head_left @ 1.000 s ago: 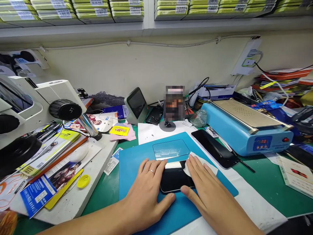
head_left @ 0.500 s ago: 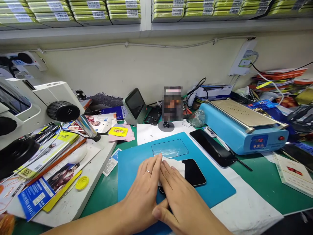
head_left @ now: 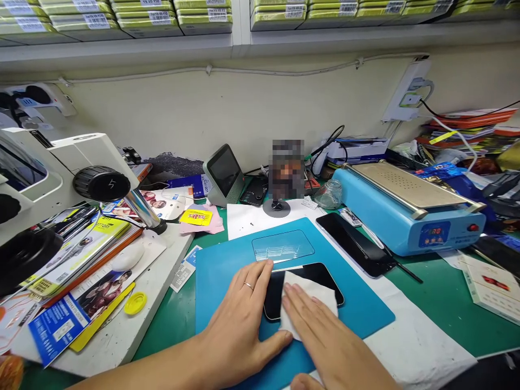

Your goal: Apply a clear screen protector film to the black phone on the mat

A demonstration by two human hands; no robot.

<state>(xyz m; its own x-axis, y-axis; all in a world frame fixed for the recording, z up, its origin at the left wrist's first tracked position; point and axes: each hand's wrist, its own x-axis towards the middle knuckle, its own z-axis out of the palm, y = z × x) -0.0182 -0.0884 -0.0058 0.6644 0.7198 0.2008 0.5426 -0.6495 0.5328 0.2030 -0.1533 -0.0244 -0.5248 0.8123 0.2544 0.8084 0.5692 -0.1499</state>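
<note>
A black-screened smartphone (head_left: pixel 273 296) lies face up on a blue mat (head_left: pixel 227 260). My left hand (head_left: pixel 239 314), with a ring on one finger, rests against the phone's left end, fingers stretched out and thumb apart. Under the flat fingers of my right hand (head_left: pixel 320 330), a white cloth or tissue (head_left: pixel 314 291) presses on the right half of the screen, hiding part of it. Just beyond the phone, a clear screen-shaped sheet with a dark outline (head_left: pixel 283 245) lies on the mat, streaked along its lower side.
To the right are a second dark phone (head_left: pixel 353 244) and a blue heating machine (head_left: pixel 406 222) with a metal top plate. A glass jar (head_left: pixel 329 194) and a small display device (head_left: pixel 225 176) stand behind. On the left are a microscope stand (head_left: pixel 97 162) and a yellow cap (head_left: pixel 135 303).
My right hand has slid right and toward me with the white cloth, away from my left hand. The phone's left half is now uncovered. My left hand has barely moved.
</note>
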